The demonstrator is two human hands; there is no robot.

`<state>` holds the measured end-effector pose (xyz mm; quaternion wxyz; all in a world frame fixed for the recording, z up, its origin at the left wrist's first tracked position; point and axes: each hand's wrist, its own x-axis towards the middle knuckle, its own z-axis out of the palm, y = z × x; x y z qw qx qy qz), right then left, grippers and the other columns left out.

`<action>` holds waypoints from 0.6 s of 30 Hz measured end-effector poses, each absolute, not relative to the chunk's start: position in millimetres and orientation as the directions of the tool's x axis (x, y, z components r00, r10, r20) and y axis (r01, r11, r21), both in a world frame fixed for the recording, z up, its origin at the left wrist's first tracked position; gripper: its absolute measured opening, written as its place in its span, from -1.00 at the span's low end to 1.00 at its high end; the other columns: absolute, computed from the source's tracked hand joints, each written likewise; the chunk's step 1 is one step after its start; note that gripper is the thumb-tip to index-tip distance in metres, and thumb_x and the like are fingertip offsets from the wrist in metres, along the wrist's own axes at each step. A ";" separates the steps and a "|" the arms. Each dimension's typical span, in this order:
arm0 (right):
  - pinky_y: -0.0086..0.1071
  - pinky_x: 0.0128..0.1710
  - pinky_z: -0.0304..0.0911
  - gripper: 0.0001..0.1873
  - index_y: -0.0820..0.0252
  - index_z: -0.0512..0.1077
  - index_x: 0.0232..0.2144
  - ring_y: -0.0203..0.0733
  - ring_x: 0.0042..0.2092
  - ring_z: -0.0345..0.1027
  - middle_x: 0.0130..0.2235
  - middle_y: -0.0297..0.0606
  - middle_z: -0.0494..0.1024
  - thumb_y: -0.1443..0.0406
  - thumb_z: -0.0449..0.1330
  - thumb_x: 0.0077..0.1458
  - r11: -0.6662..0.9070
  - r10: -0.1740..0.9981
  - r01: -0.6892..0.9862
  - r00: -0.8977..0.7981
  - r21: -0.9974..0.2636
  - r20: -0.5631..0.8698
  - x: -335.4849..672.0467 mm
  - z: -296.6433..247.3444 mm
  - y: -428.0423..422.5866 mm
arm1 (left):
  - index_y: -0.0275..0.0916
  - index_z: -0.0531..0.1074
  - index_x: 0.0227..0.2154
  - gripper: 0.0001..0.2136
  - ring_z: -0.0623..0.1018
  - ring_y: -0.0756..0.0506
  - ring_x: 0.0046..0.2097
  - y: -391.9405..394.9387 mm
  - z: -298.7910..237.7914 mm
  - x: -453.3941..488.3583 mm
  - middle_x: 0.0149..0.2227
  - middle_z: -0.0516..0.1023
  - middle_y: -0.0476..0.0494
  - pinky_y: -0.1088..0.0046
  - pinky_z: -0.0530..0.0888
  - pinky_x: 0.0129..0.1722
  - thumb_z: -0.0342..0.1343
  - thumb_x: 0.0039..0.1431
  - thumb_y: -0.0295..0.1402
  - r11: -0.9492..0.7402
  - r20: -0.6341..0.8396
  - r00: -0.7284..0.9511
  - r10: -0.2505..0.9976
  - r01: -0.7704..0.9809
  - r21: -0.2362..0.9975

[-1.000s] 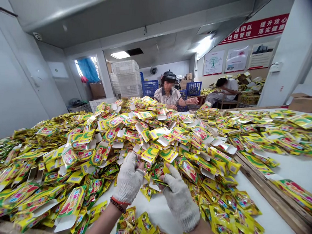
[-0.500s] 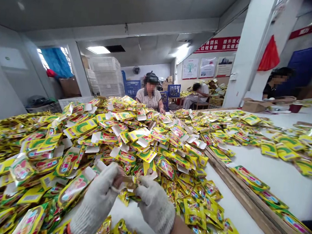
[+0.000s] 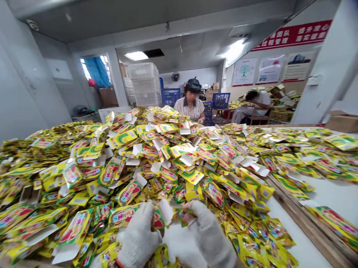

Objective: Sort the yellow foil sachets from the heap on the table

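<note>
My left hand [image 3: 141, 235], in a white knit glove, is closed around a small yellow printed carton [image 3: 158, 220]. The carton's white end flap stands open towards my right hand. My right hand [image 3: 211, 238], gloved too, pinches a small yellow-green sachet [image 3: 179, 214] beside that open end; the fingers partly hide it. A large heap of similar cartons [image 3: 128, 191] rises in front of both hands, many with flaps open. Loose yellow sachets [image 3: 253, 249] lie right of my right hand, and more sachets [image 3: 159, 263] lie below my hands.
A wooden strip [image 3: 310, 229] runs along the white table [image 3: 331, 193] at the right, with more cartons beyond it. Across the heap sits a person in a striped shirt [image 3: 189, 108]; another person [image 3: 252, 108] bends over farther back. A cardboard box [image 3: 348, 121] stands at the far right.
The view has swung left, so the scene sits farther right. My left hand now holds a carton with its flap open, and my hands are slightly farther apart.
</note>
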<state>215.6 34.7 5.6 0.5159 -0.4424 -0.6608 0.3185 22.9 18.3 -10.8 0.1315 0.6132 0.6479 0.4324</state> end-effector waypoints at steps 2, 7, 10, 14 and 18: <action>-0.33 -0.20 0.41 -0.76 0.17 0.50 -0.24 -0.13 -0.25 0.48 -0.24 -0.16 0.62 0.20 0.10 0.13 0.290 0.957 0.253 -0.060 -0.923 0.285 224.6 10.0 36.5 | -0.14 0.42 -0.01 -0.43 0.40 -0.34 0.14 15.7 -17.0 21.7 -0.04 0.52 -0.22 0.11 0.29 0.16 0.11 -0.21 -0.54 -0.185 0.420 -0.055 0.906 0.839 0.511; -0.17 0.02 0.33 -0.70 0.16 0.54 -0.16 0.02 -0.07 0.47 -0.11 -0.10 0.63 0.19 0.18 0.07 0.206 0.978 0.433 -0.129 -0.877 0.166 230.5 8.8 37.4 | -0.17 0.40 0.04 -0.34 0.43 -0.33 0.08 10.2 -17.8 27.4 0.01 0.50 -0.25 0.05 0.28 0.17 0.06 -0.29 -0.55 -0.217 0.353 0.086 0.932 0.911 0.350; -0.17 0.08 0.30 -0.71 0.11 0.56 -0.16 0.00 -0.04 0.47 -0.11 -0.15 0.63 0.25 0.16 0.08 0.272 0.954 0.445 -0.240 -0.853 0.179 225.1 6.8 34.7 | -0.17 0.43 0.01 -0.35 0.42 -0.35 0.08 6.9 -12.1 29.1 0.05 0.48 -0.27 0.05 0.31 0.13 0.06 -0.32 -0.53 -0.252 0.302 0.150 0.942 0.908 0.335; -0.22 0.07 0.30 -0.68 0.10 0.54 -0.11 -0.05 -0.03 0.45 -0.10 -0.20 0.62 0.27 0.15 0.07 0.299 0.941 0.408 -0.276 -0.863 0.195 218.4 7.3 33.7 | -0.20 0.43 0.02 -0.37 0.41 -0.36 0.06 5.8 -6.5 30.6 0.04 0.47 -0.30 0.08 0.35 0.08 0.07 -0.28 -0.50 -0.278 0.252 0.198 0.947 0.901 0.334; -0.31 -0.25 0.38 -0.81 0.10 0.50 -0.31 -0.15 -0.35 0.44 -0.36 -0.27 0.58 0.25 0.09 0.10 0.187 0.974 0.480 -0.207 -0.857 0.096 221.6 4.5 36.5 | -0.25 0.43 0.01 -0.42 0.42 -0.37 -0.01 5.6 -4.7 32.3 -0.03 0.48 -0.33 0.00 0.31 0.09 0.10 -0.22 -0.49 -0.244 0.281 0.153 0.947 0.913 0.328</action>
